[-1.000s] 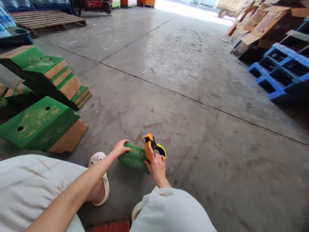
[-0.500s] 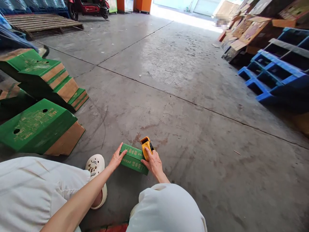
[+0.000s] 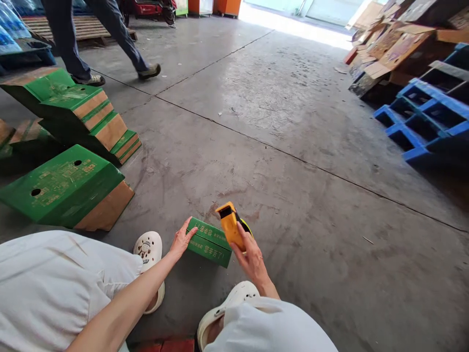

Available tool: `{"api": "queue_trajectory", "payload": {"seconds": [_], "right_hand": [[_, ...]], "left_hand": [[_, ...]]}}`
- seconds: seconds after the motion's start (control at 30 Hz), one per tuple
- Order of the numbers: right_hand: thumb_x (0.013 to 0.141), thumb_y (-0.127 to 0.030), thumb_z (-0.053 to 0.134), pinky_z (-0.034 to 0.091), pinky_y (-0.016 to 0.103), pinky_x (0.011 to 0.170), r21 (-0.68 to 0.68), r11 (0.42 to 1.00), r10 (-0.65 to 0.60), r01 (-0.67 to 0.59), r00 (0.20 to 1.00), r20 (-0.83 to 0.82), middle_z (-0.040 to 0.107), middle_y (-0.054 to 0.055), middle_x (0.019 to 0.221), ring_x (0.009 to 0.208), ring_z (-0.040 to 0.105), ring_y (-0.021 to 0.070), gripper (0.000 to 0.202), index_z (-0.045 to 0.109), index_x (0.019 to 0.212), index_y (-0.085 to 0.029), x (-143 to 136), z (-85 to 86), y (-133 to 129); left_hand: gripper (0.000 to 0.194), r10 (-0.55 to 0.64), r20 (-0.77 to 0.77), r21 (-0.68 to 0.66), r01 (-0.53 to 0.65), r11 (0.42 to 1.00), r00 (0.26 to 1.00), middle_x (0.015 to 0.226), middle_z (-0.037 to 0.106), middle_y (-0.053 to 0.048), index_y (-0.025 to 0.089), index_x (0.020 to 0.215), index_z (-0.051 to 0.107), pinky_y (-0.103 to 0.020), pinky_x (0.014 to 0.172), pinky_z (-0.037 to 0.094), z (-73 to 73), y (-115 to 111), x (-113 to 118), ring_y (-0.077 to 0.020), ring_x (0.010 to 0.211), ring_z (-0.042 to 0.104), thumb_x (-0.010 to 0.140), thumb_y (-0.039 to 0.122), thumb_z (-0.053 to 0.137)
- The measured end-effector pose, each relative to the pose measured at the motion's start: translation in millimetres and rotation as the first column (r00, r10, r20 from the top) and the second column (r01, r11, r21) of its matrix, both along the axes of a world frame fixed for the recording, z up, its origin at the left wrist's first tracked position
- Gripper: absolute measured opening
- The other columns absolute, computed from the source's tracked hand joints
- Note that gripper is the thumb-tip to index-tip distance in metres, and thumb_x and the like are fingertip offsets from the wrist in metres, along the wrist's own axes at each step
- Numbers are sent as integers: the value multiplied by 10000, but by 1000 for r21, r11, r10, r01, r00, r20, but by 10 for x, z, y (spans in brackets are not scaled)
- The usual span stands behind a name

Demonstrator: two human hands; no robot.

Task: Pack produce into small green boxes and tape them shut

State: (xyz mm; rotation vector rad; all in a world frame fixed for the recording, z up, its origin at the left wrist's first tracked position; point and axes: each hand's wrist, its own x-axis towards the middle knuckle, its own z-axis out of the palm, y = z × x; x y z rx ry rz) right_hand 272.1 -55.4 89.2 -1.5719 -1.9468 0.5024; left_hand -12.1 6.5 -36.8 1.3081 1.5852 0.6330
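A small green box [image 3: 208,250] with pale printed characters lies on the floor between my shoes. My left hand [image 3: 182,238] grips its left end, with the thumb on top and the fingers over the far edge. In my right hand [image 3: 251,255] is a yellow-orange tape dispenser [image 3: 231,227] with a black part, tilted up at the right end of the box. My right fingers are wrapped round it, off the box surface.
Green and brown cartons [image 3: 64,183] are stacked at the left. Blue pallets [image 3: 428,115] and flattened cardboard [image 3: 397,49] stand at the right. A person's legs [image 3: 120,36] are striding at the upper left, near a wooden pallet [image 3: 34,24].
My right hand has moved right and away from the box with the tape dispenser, which now shows more fully. A person's legs have come into view at the upper left.
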Motion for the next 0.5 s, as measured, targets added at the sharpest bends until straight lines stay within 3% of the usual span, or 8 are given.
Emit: {"api": "queue_trajectory", "payload": {"seconds": [0.07,0.17,0.23,0.33,0.4,0.5], "right_hand": [[1088,-337,511,540,387,938,24,987,151,-157,975,160,679,90,1109,1014,662,262,707,199,1719,-266,-72,6,-42],[1055,-248,552,515,378,847,11,960,247,-281,862,443,686,62,987,877,648,258,781,151,1726,-238,-214,-222,-103],[1025,-210,578,493,377,798,11,971,195,-240,815,546,697,68,994,843,635,258,852,97,1728,-198,-289,-424,-127],[986,-226,631,482,390,809,14,988,120,-156,813,569,714,110,1096,899,636,268,955,30,1724,-144,-347,-613,-125],[970,-233,654,486,398,830,-14,991,118,-133,825,553,717,124,1122,928,638,271,990,19,1723,-134,-359,-637,-111],[957,-207,650,504,418,909,-66,991,136,-118,854,502,717,137,1183,1031,648,291,981,47,1730,-169,-361,-604,-97]], "left_hand": [[683,12,27,-6,-12,1000,1000,1553,596,-99,236,1604,472,-404,1199,444,-6,9,-5,-285,1442,562,1006,540,598],[709,21,79,-8,-20,1000,997,1533,614,-112,224,1596,484,-412,1191,451,-23,29,-4,-287,1411,590,989,567,610],[717,23,110,-1,-23,1000,994,1531,616,-112,226,1587,497,-413,1196,446,-30,38,4,-286,1408,593,977,584,615],[740,21,130,-13,-20,1000,991,1544,602,-119,214,1598,482,-411,1218,419,-9,34,5,-282,1434,568,976,598,602],[801,-5,142,-34,10,999,990,1573,571,-129,204,1636,419,-418,1231,402,37,35,-28,-285,1462,537,969,603,611],[1086,-159,224,-62,177,982,961,1581,557,-134,231,1719,177,-448,1208,433,150,96,-139,-297,1431,565,875,586,761]]}}
